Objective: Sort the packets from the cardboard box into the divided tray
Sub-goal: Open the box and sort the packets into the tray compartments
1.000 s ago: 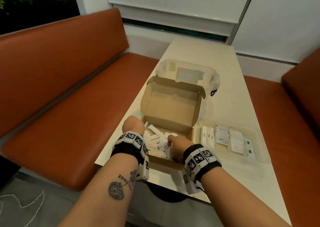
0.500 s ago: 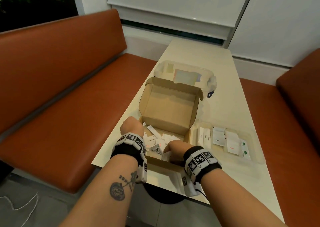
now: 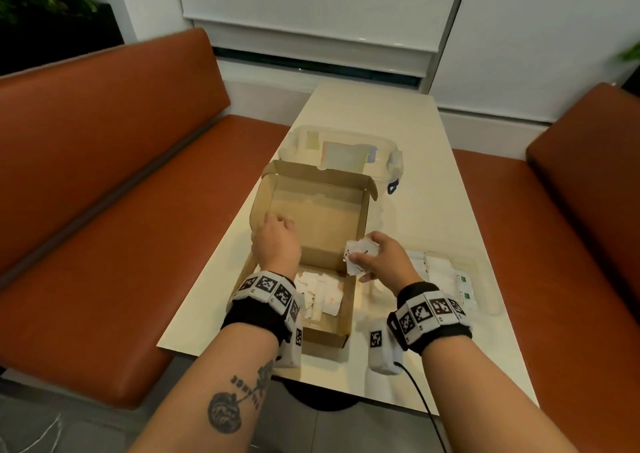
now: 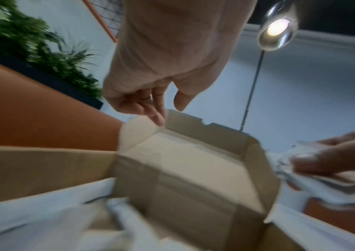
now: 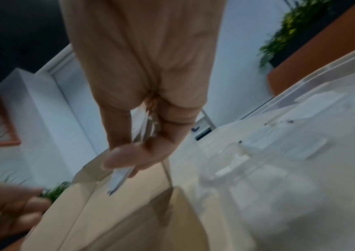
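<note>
The open cardboard box (image 3: 347, 309) sits at the table's near edge with its lid tipped back, and several white packets (image 3: 322, 293) lie in its near half. My right hand (image 3: 372, 257) hovers over the box's right wall and pinches a small bunch of white packets (image 3: 358, 246) between thumb and fingers; the right wrist view shows the same bunch (image 5: 120, 178). My left hand (image 4: 169, 108) hangs above the box's left side, fingers loosely curled and holding nothing. The clear divided tray (image 3: 486, 295) lies right of the box with packets in its compartments.
A clear lidded plastic container (image 3: 346, 148) stands behind the box. Orange bench seats (image 3: 138, 210) flank the narrow cream table (image 3: 433, 175). The tray's right rim lies near the table's right edge. A black cable (image 3: 420, 400) trails from my right wrist.
Both hands have come up out of the box. My right hand has lifted a bunch of packets and moved right towards the tray. My left hand has risen empty.
</note>
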Available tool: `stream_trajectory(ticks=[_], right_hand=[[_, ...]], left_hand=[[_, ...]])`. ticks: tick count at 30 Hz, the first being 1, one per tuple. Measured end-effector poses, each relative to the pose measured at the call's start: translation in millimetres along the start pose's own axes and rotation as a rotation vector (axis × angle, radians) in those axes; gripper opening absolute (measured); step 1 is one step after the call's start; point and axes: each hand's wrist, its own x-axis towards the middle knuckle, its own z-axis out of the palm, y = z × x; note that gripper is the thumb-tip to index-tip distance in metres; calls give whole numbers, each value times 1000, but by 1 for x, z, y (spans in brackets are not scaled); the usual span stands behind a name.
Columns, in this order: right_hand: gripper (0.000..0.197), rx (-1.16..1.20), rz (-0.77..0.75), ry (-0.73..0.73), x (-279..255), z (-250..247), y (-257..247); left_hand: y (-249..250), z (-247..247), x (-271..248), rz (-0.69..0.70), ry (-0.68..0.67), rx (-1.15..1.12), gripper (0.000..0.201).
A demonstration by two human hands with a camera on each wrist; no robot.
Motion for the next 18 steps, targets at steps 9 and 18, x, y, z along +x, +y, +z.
stream_trajectory(ticks=[9, 18], right_hand=[[12, 236, 30, 5, -8, -53, 23], [23, 191, 99, 145, -20, -104, 53]], left_hand=[[68, 61, -48, 80, -623, -447, 22], [87, 109, -85, 11, -952, -599, 28]])
